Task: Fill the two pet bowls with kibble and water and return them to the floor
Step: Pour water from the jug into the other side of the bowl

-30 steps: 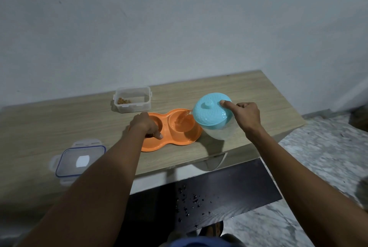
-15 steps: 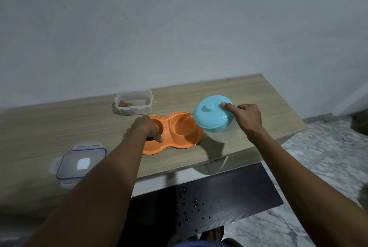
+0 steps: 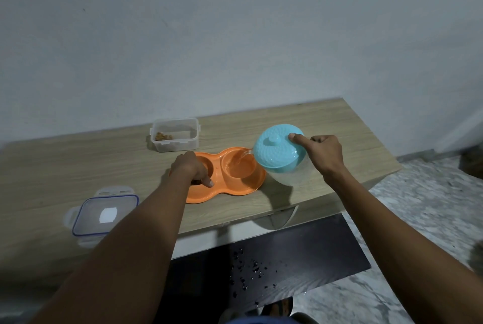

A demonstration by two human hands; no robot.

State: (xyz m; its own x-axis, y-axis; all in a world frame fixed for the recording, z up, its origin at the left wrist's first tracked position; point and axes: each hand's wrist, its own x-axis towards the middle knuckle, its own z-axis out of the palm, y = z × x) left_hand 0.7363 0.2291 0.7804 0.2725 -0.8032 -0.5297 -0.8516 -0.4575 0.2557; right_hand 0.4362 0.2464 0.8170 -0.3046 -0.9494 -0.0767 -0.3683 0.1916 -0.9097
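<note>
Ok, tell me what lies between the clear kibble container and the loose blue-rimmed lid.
Head view: only bare wooden tabletop lies between the kibble container and the lid.

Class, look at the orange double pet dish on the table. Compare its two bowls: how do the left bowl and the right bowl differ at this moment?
The right bowl lies open to view and is taking a thin stream of water from the tilted jug in the right hand; the left bowl gets none. The left bowl is partly covered by the left hand, which rests on its rim; nothing touches the right bowl. Both are round orange hollows in one dish.
</note>
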